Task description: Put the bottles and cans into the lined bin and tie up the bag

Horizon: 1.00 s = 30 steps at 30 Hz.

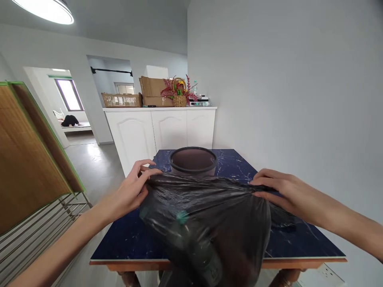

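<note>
A black plastic bag point(227, 223) hangs stretched between my two hands, over the near edge of the blue marbled table point(128, 239). My left hand point(139, 183) pinches its upper left corner. On the right, the gathered rim is gripped between the fingers and thumb of my right hand point(271, 187), with a loose black end trailing beyond it. Through the thin plastic show a bottle with a green cap point(182, 217) and a reddish-brown shape that I cannot make out. Behind the bag stands a round bin point(193, 159) with a dark rim, its lower part hidden.
A white cabinet point(170, 127) behind the table holds cardboard boxes point(155, 91), a flower basket point(179, 99) and bottles. At the left stands a metal rack point(32, 227) with a brown mat point(26, 159). A person point(70, 120) lies on a bed in the far room. A wall rises at the right.
</note>
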### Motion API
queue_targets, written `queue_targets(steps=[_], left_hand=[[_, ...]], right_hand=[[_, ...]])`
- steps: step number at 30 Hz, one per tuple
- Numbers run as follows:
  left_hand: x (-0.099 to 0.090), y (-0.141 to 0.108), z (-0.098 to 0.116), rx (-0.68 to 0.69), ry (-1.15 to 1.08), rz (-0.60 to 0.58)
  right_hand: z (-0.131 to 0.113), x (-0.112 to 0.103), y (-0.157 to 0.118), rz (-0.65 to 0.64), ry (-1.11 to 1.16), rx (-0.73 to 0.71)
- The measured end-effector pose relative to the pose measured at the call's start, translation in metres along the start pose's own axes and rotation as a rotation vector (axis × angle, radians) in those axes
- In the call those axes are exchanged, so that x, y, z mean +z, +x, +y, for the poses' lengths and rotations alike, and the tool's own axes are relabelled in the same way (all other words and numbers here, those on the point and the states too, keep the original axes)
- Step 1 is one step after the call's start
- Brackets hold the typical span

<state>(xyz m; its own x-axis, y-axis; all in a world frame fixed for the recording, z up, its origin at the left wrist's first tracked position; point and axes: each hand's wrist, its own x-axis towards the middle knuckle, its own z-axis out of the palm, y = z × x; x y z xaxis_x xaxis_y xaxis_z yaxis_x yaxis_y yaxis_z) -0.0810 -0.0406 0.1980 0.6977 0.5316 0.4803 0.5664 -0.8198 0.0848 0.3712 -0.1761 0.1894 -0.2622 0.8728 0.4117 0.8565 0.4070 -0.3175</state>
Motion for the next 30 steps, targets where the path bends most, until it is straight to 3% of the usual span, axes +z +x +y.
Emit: queue_targets(steps=[4,8,11,13,15,17,20,22,25,30], left_hand=[[0.0,-0.003,-0.012,0.06,0.023,0.031],[0.003,-0.01,-0.019,0.054,-0.069,0.247],[0.013,-0.016,-0.019,-0.101,-0.122,0.413],[0.023,-0.018,-0.018,-0.289,-0.217,0.483],[0.034,-0.017,-0.015,-0.502,-0.47,0.549],[0.047,-0.011,-0.009,-0.67,-0.877,0.604],[0.061,0.005,0.007,-0.783,-1.471,0.678],[0.066,0.015,0.019,-0.791,-1.695,0.761],[0.064,0.024,0.035,-0.72,-1.868,0.854],[0.047,0.027,0.054,-0.613,-2.007,0.682]], right_hand=[[-0.009,-0.004,0.006,-0.027,0.026,-0.019],[-0.009,-0.007,0.008,-0.015,0.162,0.101],[-0.008,-0.002,0.007,0.023,0.32,0.184],[-0.008,0.008,0.007,0.08,0.471,0.236],[-0.01,0.025,0.009,0.14,0.707,0.294],[-0.014,0.048,0.015,0.21,1.016,0.31],[-0.025,0.085,0.029,0.418,1.446,0.254],[-0.034,0.104,0.038,0.564,1.623,0.238],[-0.042,0.116,0.047,0.635,1.681,0.254],[-0.047,0.107,0.051,0.643,1.614,0.312]])
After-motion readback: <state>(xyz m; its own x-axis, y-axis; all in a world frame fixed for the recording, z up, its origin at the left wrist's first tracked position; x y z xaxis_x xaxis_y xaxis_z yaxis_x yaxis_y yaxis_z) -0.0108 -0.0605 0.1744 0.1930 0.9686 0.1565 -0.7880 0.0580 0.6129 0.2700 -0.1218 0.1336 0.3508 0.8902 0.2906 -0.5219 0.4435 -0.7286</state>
